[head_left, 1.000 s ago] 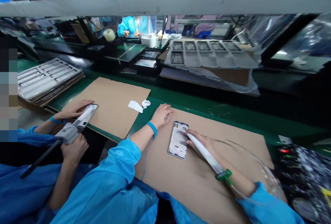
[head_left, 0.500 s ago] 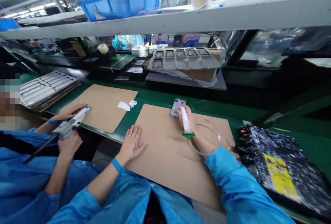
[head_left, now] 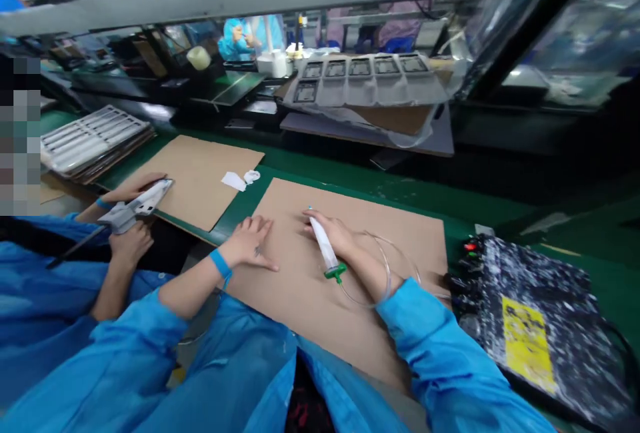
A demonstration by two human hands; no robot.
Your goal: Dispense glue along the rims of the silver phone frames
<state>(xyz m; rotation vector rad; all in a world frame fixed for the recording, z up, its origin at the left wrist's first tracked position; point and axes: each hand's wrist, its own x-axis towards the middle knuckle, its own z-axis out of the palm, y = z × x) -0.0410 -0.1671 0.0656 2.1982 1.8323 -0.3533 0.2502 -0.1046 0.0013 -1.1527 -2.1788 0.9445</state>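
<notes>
My right hand (head_left: 343, 236) is closed around a white syringe-like dispenser (head_left: 324, 246) with a green end fitting and a clear tube (head_left: 387, 273) trailing back toward my sleeve. Its tip points toward the far edge of a brown cardboard sheet (head_left: 350, 300) on which both hands rest. My left hand (head_left: 250, 243) lies flat and spread on that sheet, holding nothing; a blue strap circles its wrist. No phone frame is on the sheet now.
A co-worker at my left holds a grey tool (head_left: 127, 210) over a second cardboard sheet (head_left: 200, 173). White scraps (head_left: 240, 180) lie between the sheets. A speckled control box (head_left: 540, 313) sits at right, stacked trays (head_left: 90, 140) at far left, a tray of frames (head_left: 365, 80) beyond the green belt.
The phone frame that lay under the dispenser, then went to the far edge of the sheet, is gone from view. My right hand drew back toward me with the dispenser.
</notes>
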